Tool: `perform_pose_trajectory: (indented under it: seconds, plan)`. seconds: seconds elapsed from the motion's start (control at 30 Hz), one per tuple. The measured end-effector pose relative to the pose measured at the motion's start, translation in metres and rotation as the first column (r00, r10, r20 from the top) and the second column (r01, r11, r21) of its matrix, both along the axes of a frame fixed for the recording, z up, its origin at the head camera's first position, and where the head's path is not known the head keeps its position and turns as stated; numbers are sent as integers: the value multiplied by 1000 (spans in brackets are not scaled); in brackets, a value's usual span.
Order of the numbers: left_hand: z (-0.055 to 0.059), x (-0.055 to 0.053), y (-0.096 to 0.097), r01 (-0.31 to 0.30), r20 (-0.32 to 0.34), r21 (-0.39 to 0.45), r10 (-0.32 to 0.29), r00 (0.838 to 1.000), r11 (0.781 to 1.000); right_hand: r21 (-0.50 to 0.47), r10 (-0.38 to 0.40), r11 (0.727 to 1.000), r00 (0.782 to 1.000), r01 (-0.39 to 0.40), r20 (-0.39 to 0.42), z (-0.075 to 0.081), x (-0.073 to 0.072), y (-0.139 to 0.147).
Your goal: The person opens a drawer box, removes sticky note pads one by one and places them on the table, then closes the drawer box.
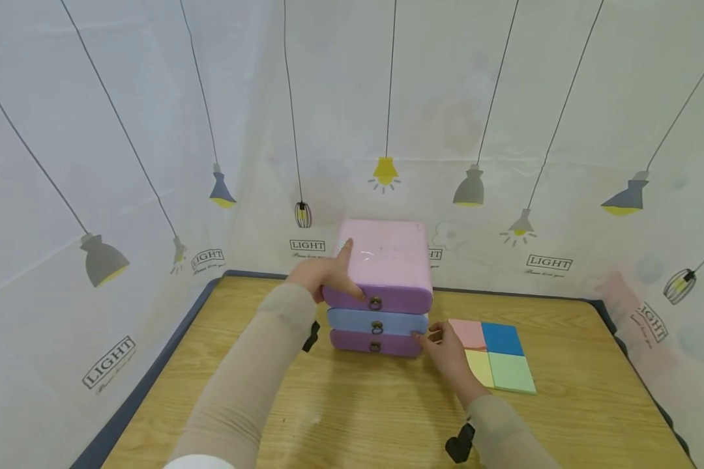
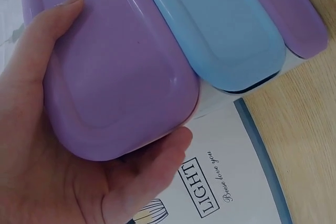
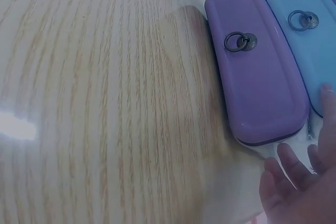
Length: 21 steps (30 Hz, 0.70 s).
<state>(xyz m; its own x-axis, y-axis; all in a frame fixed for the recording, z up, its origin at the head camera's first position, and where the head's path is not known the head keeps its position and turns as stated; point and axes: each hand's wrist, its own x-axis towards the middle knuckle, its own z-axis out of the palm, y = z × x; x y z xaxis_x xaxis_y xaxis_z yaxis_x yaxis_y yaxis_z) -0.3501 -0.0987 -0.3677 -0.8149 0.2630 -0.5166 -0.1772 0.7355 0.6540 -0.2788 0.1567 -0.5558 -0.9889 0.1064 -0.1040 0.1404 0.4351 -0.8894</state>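
A small three-drawer storage box (image 1: 390, 254) with a pink top stands on the table. Its top drawer (image 2: 121, 66) is purple, the middle drawer (image 2: 220, 30) light blue and the bottom drawer (image 3: 262, 87) purple; each front carries a ring pull. My left hand (image 1: 328, 275) grips the box's upper left corner, thumb across the top drawer's front near the ring pull, fingers round the side. At the lower right side is my right hand (image 1: 448, 352), its thumb touching the blue drawer's front edge and its loosely bent fingers beside the side wall.
Pink, blue, yellow and green square paper pads (image 1: 509, 371) lie together right of the box, partly behind my right hand. A wood-grain table (image 1: 328, 410) carries everything. White cloth walls (image 1: 352, 98) printed with lamps stand close behind and at both sides.
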Motion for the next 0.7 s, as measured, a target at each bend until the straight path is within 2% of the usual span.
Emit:
perform_pose_trajectory:
  seconds: [0.07, 0.17, 0.33, 0.47, 0.6, 0.7]
  plan:
    - [1, 2, 0, 35, -49, -92, -40, 998, 995, 4, -2, 1000, 1000, 2, 3, -2, 0, 0]
    - [0, 2, 0, 72, -100, -209, -94, 990, 975, 15, -7, 1000, 1000, 7, 5, -3, 0, 0]
    - [-2, 1, -1, 70, -145, -285, -115, 983, 956, 44, -10, 999, 1000, 10, -6, -3, -1, -3]
    - [-2, 1, -5, 77, -201, -373, -161, 966, 925, 77, 14, 997, 1000, -13, -19, 1, -1, -5]
    - [-5, 2, -6, 80, -290, -468, -238, 927, 880, 123, 58, 991, 998, -55, -23, 10, -1, -4]
    - [-8, 3, -6, 61, -362, -525, -287, 887, 849, 177, 111, 979, 992, -99, -56, 22, 1, 1]
